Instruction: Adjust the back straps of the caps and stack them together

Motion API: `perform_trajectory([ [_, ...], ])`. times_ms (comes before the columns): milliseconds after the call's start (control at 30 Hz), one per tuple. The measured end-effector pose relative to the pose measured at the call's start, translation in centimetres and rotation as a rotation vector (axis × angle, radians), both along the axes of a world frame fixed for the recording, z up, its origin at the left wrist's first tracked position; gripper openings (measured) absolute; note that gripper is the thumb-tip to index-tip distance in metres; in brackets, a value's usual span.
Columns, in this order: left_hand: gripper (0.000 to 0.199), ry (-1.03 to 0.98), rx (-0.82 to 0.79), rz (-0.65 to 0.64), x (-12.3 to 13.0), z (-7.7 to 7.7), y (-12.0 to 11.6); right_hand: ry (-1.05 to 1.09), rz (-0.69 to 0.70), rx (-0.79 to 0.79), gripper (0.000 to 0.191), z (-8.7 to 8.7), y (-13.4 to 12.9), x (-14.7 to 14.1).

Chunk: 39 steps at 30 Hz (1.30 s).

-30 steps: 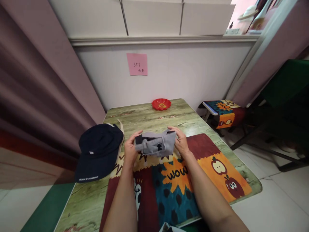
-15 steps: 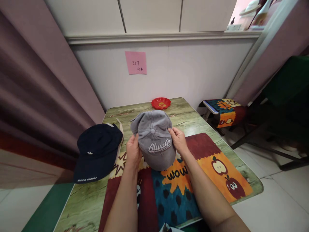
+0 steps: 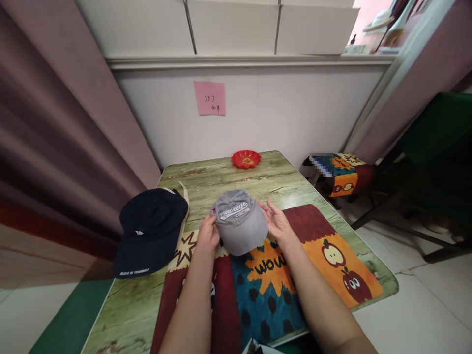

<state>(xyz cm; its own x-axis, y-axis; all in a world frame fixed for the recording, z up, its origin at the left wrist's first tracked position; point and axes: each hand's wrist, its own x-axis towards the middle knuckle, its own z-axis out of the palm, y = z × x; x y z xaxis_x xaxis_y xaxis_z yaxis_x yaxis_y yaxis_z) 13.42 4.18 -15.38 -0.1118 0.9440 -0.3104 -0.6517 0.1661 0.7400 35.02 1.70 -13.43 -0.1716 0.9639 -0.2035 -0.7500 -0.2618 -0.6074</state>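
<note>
A grey baseball cap [image 3: 241,235] with white raised lettering is between my hands above the mat, brim facing me and tilted down. My left hand [image 3: 208,232] grips its left side, the fingers partly hidden by the cap. On the right side, my right hand [image 3: 277,223] holds the edge with looser, slightly spread fingers. A navy cap [image 3: 149,226] lies to the left, its brim toward me, with white print on the brim and a pale strap at its back.
A patterned mat [image 3: 265,300] covers part of the wood-look table [image 3: 121,314]. A red scalloped dish [image 3: 246,159] stands near the far edge, by the wall. A pink note [image 3: 210,98] is stuck there. At right are a cloth-covered stool [image 3: 344,179] and a dark chair [image 3: 427,147].
The grey cap has come down slightly and tipped, so its crown top shows less and its brim more. My right fingers have loosened and spread a little. The navy cap stays put.
</note>
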Motion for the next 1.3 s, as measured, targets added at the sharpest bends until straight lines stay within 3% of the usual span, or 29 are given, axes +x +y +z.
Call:
perform_trajectory([
  [133, 0.020, -0.013, 0.022, 0.131, 0.2, -0.1, 0.4, 0.056, -0.071, 0.011, 0.037, 0.3, -3.7, -3.4],
  [300, 0.013, 0.027, 0.072, 0.108, 0.5, -0.5, 0.4, 0.059, -0.216, -0.180, 0.028, -0.2, -5.7, -6.7],
  [400, 0.016, 0.046, 0.055, 0.009, 0.7, -0.3, 0.1, 0.071, -0.317, -0.213, 0.025, 1.0, -3.6, -5.5],
  [500, 0.027, 0.120, -0.037, -0.076, 0.7, 0.2, -0.1, 0.122, -0.328, -0.196, 0.024, 3.7, 0.2, -2.8],
  [633, 0.018, 0.181, -0.102, -0.076, 0.7, 0.9, -0.4, 0.193, -0.368, -0.087, 0.025, 7.4, 5.8, 0.9],
  [700, 0.014, 0.188, -0.105, -0.073, 0.7, 1.1, -0.5, 0.211, -0.408, -0.027, 0.025, 8.0, 7.9, 2.7],
  [767, 0.012, 0.193, -0.104, -0.074, 0.7, 1.2, -0.5, 0.202, -0.462, -0.015, 0.025, 7.2, 9.2, 4.5],
  [833, 0.010, 0.196, -0.104, -0.075, 0.7, 1.2, -0.5, 0.127, -0.543, -0.108, 0.024, 5.2, 9.6, 6.1],
  [1033, 0.008, 0.195, -0.094, -0.076, 0.6, 1.0, -0.3, -0.046, -0.623, -0.312, 0.020, -1.8, 7.3, 9.5],
  [1133, 0.008, 0.196, -0.085, -0.088, 0.5, 0.8, -0.1, -0.112, -0.633, -0.298, 0.014, -3.4, 5.8, 10.5],
  [1300, 0.008, 0.197, -0.084, -0.081, 0.4, 0.5, 0.0, -0.288, -0.637, -0.319, 0.015, -4.5, 4.3, 11.0],
])
